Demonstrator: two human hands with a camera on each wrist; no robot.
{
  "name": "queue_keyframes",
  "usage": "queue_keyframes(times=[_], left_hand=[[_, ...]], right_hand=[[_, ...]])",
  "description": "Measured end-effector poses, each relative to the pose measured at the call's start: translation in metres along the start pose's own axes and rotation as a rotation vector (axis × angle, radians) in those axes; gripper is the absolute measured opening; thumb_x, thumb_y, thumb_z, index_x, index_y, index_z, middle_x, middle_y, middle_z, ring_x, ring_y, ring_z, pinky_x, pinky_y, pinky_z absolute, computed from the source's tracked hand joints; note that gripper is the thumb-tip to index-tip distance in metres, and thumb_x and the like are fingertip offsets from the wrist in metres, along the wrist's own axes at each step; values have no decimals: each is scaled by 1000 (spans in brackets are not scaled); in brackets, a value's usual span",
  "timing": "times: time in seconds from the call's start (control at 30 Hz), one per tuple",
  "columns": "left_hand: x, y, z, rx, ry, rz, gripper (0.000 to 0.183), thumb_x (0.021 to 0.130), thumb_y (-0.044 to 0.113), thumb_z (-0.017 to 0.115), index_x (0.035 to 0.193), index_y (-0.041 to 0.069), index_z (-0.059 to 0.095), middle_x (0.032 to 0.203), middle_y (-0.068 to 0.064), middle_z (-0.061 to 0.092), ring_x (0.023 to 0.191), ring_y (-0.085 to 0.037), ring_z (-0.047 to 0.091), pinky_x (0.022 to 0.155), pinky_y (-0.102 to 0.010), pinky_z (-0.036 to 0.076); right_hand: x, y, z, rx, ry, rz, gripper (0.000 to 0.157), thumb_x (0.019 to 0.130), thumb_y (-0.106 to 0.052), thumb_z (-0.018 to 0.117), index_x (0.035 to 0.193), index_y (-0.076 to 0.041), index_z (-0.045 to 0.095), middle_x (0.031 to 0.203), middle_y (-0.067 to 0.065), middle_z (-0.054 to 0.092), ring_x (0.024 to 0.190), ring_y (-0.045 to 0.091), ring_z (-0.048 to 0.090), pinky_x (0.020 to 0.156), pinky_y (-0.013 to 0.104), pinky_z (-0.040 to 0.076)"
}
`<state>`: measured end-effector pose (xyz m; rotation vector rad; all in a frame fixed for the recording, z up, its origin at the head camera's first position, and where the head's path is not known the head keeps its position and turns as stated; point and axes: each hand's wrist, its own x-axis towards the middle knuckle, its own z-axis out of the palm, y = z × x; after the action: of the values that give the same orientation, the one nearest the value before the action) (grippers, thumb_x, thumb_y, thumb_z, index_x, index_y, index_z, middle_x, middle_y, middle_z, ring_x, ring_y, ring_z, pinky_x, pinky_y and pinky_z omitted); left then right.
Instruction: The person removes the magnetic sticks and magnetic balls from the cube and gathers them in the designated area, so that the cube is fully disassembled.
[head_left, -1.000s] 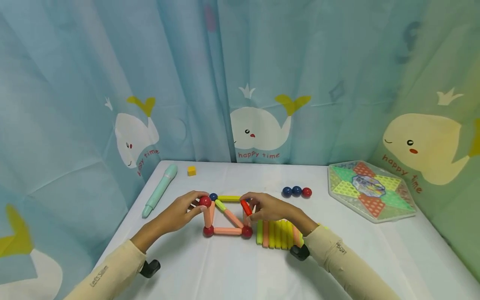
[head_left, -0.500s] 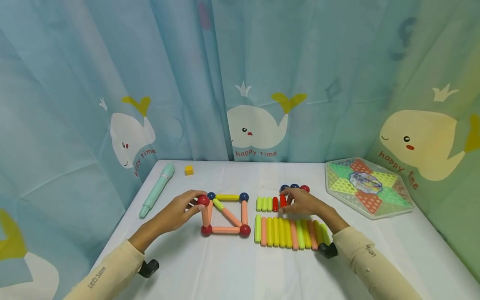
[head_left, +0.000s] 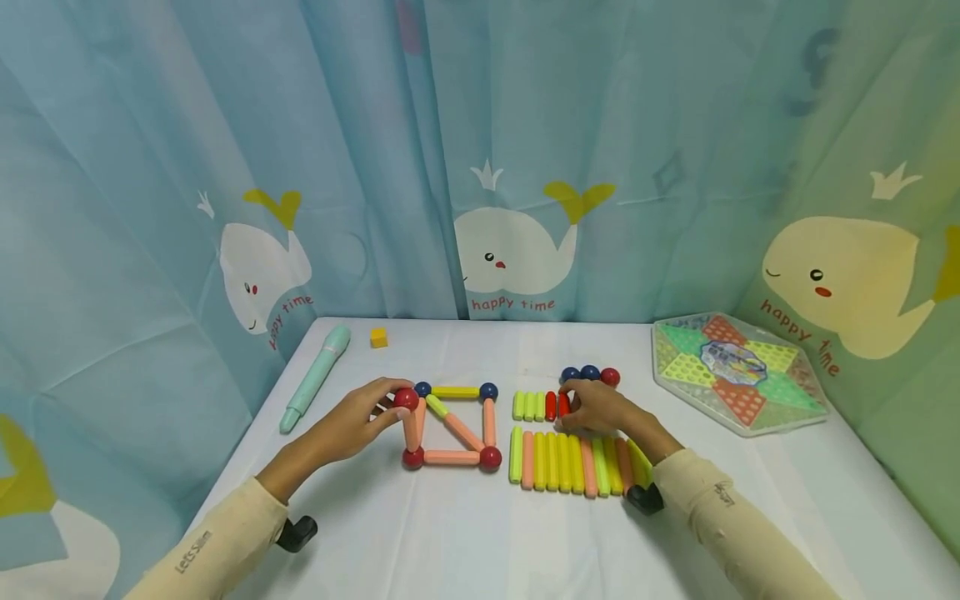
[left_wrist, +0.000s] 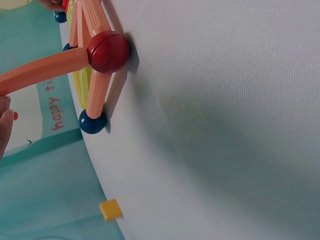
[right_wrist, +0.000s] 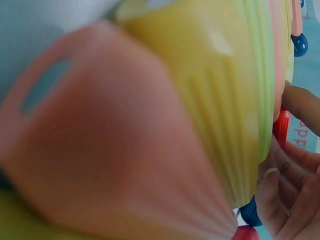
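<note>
Four-sided on the tabletop lies a frame of pink and yellow sticks joined by red and blue balls, with a pink stick (head_left: 453, 458) along its near side. A lime-and-pink diagonal (head_left: 459, 430) crosses it. At its left corner a pink stick (left_wrist: 45, 70) rises from a red ball (left_wrist: 108, 52). My left hand (head_left: 362, 423) holds the red ball (head_left: 406, 400) on top of that stick, between thumb and fingers. To the right, my right hand (head_left: 604, 407) pinches a short red stick (head_left: 564, 406) at the end of a row of short sticks.
Long coloured sticks (head_left: 564, 463) lie side by side below the short row. Blue and red balls (head_left: 590, 372) sit behind my right hand. A hexagonal game board (head_left: 738, 367) lies at right; a mint-green tube (head_left: 317, 379) and a yellow cube (head_left: 378, 337) are at back left.
My right hand has carried the short red stick from above the frame rightward to the row of short sticks. My left hand stays on the red ball.
</note>
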<state>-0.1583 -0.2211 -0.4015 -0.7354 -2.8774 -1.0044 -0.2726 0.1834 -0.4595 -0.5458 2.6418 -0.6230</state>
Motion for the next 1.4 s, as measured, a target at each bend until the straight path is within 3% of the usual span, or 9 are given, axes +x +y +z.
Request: queue_keyframes(times=[0.33, 0.63, 0.93, 1.17, 1.27, 1.4], left_hand=[[2, 1, 0, -6, 0, 0, 42, 101, 26, 61, 139, 9, 53, 131, -6, 62, 107, -19, 66, 91, -33, 57], [-1, -1, 4, -9, 17, -29, 45, 101, 32, 61, 140, 10, 53, 122, -3, 66, 101, -16, 67, 87, -33, 58], [2, -2, 7, -14, 3, 11, 48, 102, 32, 59, 143, 11, 46, 122, -5, 68, 106, -19, 68, 90, -36, 57], [2, -11, 18, -73, -35, -109, 74, 99, 25, 64, 158, 12, 21, 126, -9, 67, 109, -21, 67, 92, -39, 57], [1, -16, 24, -89, -51, -132, 68, 98, 25, 66, 153, 8, 31, 121, -8, 68, 108, -22, 66, 92, -39, 57], [2, -23, 34, -90, -82, -178, 43, 95, 26, 70, 131, 7, 56, 119, -5, 68, 110, -24, 66, 92, -42, 57]], right_hand=[[3, -3, 1, 34, -20, 15, 71, 79, -32, 86, 136, -5, 55, 94, 6, 65, 82, 20, 58, 83, 36, 56], [3, -2, 6, 26, 15, 17, 68, 79, -30, 87, 134, -6, 56, 99, 8, 66, 85, 21, 57, 85, 41, 56], [1, -5, 5, 22, 18, 41, 72, 81, -30, 85, 140, -8, 52, 109, 11, 68, 90, 22, 60, 92, 46, 56], [-2, -3, 3, 27, 28, 48, 74, 81, -30, 85, 143, -11, 50, 113, 11, 68, 95, 22, 62, 96, 49, 54], [-3, -2, 1, 18, 77, -1, 69, 84, -29, 83, 141, -8, 51, 110, 10, 69, 95, 22, 62, 95, 50, 54], [-1, -6, 1, 1, 174, -63, 59, 88, -28, 78, 137, -5, 54, 105, 8, 70, 93, 21, 63, 92, 48, 55]])
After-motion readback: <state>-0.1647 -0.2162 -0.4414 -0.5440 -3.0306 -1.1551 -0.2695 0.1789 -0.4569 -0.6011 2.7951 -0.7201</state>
